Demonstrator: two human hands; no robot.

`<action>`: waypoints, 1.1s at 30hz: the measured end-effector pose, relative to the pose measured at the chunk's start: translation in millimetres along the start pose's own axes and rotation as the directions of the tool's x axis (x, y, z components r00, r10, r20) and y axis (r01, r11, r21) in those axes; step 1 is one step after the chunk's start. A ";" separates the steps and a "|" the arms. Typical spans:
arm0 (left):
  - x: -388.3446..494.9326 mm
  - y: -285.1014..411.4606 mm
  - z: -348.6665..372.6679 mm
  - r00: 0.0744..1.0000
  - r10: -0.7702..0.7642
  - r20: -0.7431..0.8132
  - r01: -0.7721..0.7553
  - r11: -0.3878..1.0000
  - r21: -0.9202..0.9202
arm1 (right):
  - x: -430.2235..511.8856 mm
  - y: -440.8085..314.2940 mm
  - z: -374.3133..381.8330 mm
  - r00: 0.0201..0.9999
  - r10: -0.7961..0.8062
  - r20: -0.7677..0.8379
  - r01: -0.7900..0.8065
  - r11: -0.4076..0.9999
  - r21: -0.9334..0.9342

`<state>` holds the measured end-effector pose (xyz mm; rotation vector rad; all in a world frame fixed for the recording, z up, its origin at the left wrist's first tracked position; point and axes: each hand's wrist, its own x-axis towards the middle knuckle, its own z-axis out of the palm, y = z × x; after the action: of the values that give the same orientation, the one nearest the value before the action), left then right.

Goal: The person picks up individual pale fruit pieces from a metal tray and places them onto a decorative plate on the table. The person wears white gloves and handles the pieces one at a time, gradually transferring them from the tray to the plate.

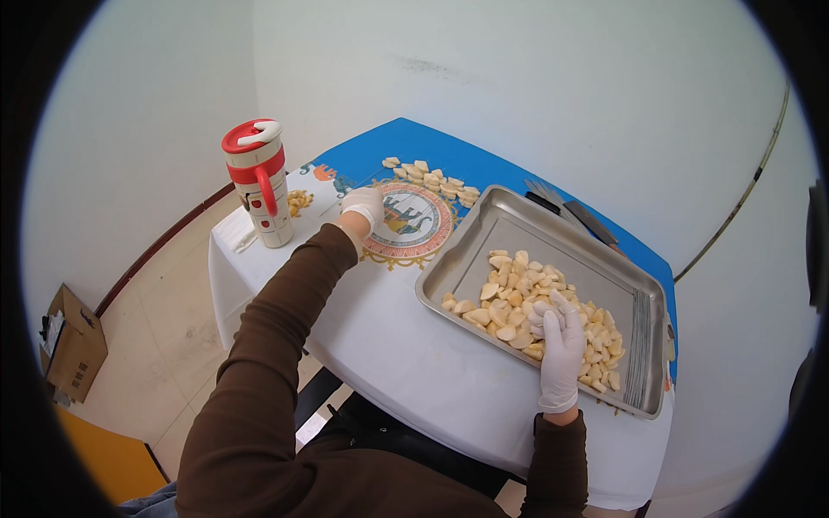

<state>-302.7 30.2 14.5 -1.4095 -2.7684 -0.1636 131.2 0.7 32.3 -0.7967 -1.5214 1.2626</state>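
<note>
My left hand, in a white glove, is curled over the printed round medallion of the tablecloth. Its fingers face away from me, so whatever they may hold is hidden. My right hand, also gloved, is above a metal tray, palm turned up and fingers curled by a heap of pale cut food pieces. Whether a piece lies between those fingers is unclear. Along the tray's right side lies a bundle of thin skewers. Beyond the medallion, more pale pieces sit in a row, with thin skewers showing among them.
A tall red-and-white handled tumbler stands at the table's left, beside small yellowish bits and a folded white tissue. Behind the tray lie a dark-bladed knife and more skewers. A cardboard box sits on the floor.
</note>
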 end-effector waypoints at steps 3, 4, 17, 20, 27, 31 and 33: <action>2.7 -0.4 0.0 0.999 -0.003 0.051 0.001 0.999 0.044 | -0.2 0.4 -0.4 1.000 0.001 0.007 -0.001 1.000 0.009; 3.1 -0.6 0.5 0.999 -0.001 0.047 -0.001 0.999 0.045 | -0.2 0.8 -0.8 1.000 0.000 0.010 0.000 1.000 0.011; -0.3 -3.7 2.9 0.999 -0.022 0.030 0.023 0.999 -0.034 | -0.9 0.9 -0.4 1.000 -0.004 0.013 0.004 1.000 0.022; -2.2 -1.4 0.6 0.999 -0.025 0.044 0.025 1.000 -0.013 | -0.7 2.5 -1.5 1.000 -0.004 0.013 0.003 1.000 0.029; -13.6 8.8 -10.3 0.999 -0.007 -0.033 0.007 1.000 -0.007 | -2.0 -1.6 -2.4 1.000 -0.023 0.005 0.023 1.000 0.014; -36.4 36.0 -16.1 0.919 0.156 -0.361 -0.179 0.983 -0.032 | -2.0 -4.3 -5.8 1.000 -0.030 0.009 0.030 0.999 -0.027; -47.1 57.5 -15.1 0.844 0.231 -0.485 -0.335 0.932 -0.140 | -2.2 -4.9 -4.8 0.999 -0.043 -0.012 0.042 0.999 -0.020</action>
<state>-228.8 24.3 30.6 -1.5606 -2.1772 -0.7151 136.8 -0.9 36.4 -0.7800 -1.5353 1.2107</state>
